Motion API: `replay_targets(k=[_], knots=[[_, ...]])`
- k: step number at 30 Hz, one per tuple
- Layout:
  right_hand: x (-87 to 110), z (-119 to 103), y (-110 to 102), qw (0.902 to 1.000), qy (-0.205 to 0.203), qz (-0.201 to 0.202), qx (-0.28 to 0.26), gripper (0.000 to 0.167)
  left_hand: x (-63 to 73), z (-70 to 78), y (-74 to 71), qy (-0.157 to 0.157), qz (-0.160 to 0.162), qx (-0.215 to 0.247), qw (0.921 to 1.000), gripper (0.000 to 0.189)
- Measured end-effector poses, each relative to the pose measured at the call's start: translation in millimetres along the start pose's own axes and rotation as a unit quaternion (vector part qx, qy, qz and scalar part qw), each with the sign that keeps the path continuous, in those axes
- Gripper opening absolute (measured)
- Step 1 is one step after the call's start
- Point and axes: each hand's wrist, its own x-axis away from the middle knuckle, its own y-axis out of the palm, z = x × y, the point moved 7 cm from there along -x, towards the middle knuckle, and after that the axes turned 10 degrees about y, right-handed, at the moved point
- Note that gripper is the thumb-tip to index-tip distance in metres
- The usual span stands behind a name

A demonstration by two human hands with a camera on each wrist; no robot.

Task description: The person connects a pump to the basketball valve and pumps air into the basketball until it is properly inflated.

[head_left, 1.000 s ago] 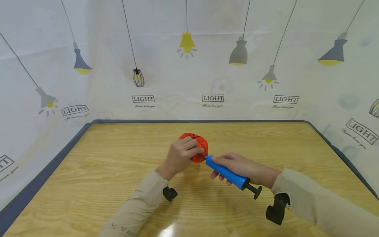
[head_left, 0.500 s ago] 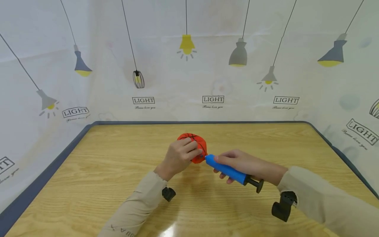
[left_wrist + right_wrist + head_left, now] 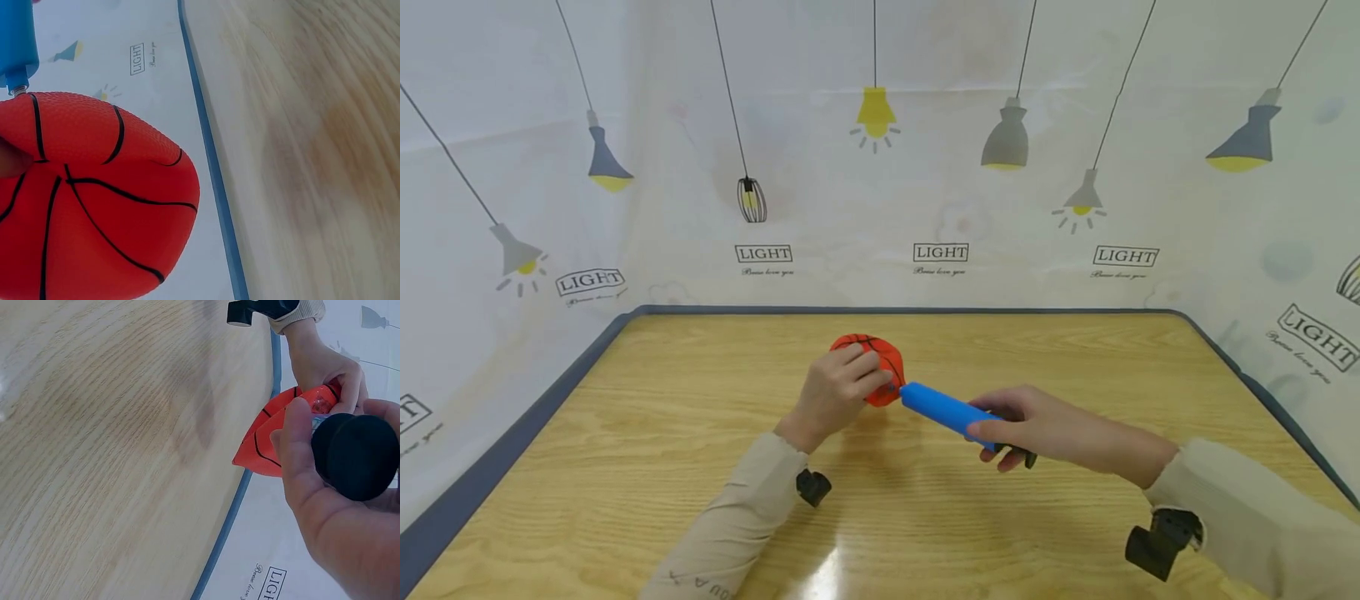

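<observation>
Nearby, the right hand [image 3: 1037, 429] curls round the rear of the blue pump [image 3: 942, 408], its black plunger handle [image 3: 364, 457] close to the palm. Farther off, the pump's nozzle [image 3: 17, 89] meets the slack, dented red ball [image 3: 887, 358], which the left hand [image 3: 835, 387] pinches above the desk [image 3: 1037, 533], short of its far edge. Ideally, brace the ball near that contact and push straight along the barrel, lest the nozzle bend or slip.
</observation>
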Motion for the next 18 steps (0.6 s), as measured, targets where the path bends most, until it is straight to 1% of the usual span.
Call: replay_targets(k=[3,7,10,12,16,18], knots=[[2.5,2.4,-0.9,1.0,0.003,-0.002,-0.005,0.053,2.0,-1.9,-1.2,-0.004,-0.002,-0.002,1.0,0.012],[4.5,5.3,0.0,0.9996,-0.004,-0.016,-0.025,0.043,4.2,-3.6,-3.5,-0.002,0.006,-0.007,1.0,0.011],[5.4,6.3,1.2,0.9991,-0.018,-0.019,-0.033,0.038,5.0,-4.0,-4.3,0.001,0.01,-0.011,0.9999,0.01],[5.4,6.4,1.7,0.9991,-0.028,-0.012,-0.029,0.035,5.6,-4.3,-3.9,-0.003,0.008,-0.01,0.9999,0.011],[4.4,8.3,0.8,0.9987,-0.044,0.015,-0.02,0.033,7.8,-5.0,1.1,-0.027,-0.013,0.008,0.9995,0.015],[3.9,10.7,1.1,0.9984,-0.045,0.023,-0.027,0.034,9.3,-5.1,4.5,-0.044,-0.028,0.02,0.9985,0.017]])
